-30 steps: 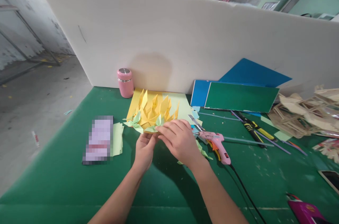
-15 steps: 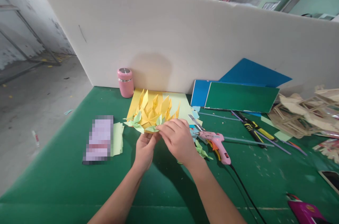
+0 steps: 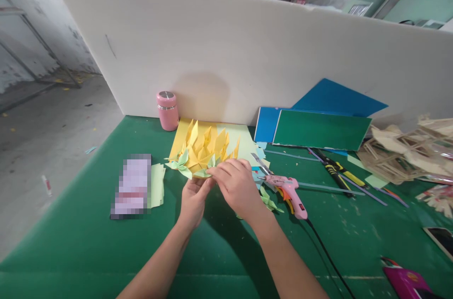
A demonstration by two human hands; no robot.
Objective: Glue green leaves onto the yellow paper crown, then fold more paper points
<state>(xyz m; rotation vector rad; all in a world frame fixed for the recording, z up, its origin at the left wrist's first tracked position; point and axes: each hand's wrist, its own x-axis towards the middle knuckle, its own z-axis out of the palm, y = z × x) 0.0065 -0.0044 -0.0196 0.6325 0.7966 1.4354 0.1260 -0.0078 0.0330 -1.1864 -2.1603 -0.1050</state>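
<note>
Though cluttered, green table [image 3: 88,242] beneath paper flower [image 3: 203,150], white partition [image 3: 212,44] behind.

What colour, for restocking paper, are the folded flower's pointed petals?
Yellow, on the folded paper flower; head view.

We can't read the pixelated patch [image 3: 132,186] left of the grip; our right hand [image 3: 238,186] covers the near edge of the paper flower [image 3: 203,150]; far right, a magenta object [image 3: 406,284] runs off-frame.

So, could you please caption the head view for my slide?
On a green table, the left hand and right hand hold a yellow paper flower near a pink glue gun.
</note>
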